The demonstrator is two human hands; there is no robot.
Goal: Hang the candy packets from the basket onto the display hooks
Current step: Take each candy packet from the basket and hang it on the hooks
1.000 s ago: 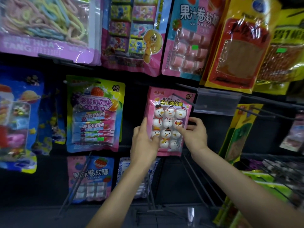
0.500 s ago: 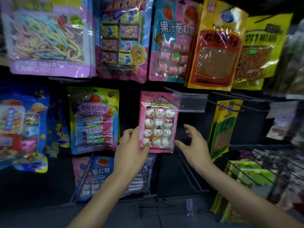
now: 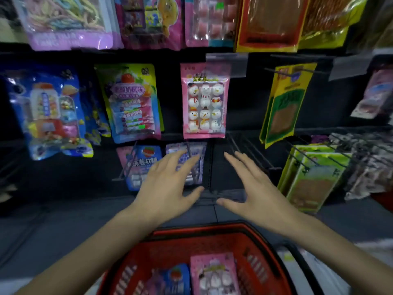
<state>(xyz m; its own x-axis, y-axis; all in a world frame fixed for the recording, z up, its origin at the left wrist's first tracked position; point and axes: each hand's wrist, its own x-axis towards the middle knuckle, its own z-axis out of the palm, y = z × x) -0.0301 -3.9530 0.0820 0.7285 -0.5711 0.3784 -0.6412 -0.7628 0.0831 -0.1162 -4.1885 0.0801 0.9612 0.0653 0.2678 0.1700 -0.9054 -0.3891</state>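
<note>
A pink snowman candy packet [image 3: 204, 103] hangs on a display hook in the middle row, free of both hands. Below it, my left hand [image 3: 168, 186] and my right hand [image 3: 253, 188] hover with fingers spread, holding nothing. They sit between the display and a red basket [image 3: 258, 241] at the bottom of the view. In the basket lie a pink packet [image 3: 213, 273] and a blue packet [image 3: 172, 277].
Hanging packets fill the wall: a blue one [image 3: 50, 111] at left, a yellow-green one [image 3: 129, 103], yellow-green pouches [image 3: 282, 105] at right. Bare wire hooks [image 3: 248, 150] stick out right of the snowman packet. Lower packets [image 3: 140, 165] hang behind my left hand.
Both hands let go of the snowman packet and dropped down away from it. The view tilted down, bringing the red basket into sight.
</note>
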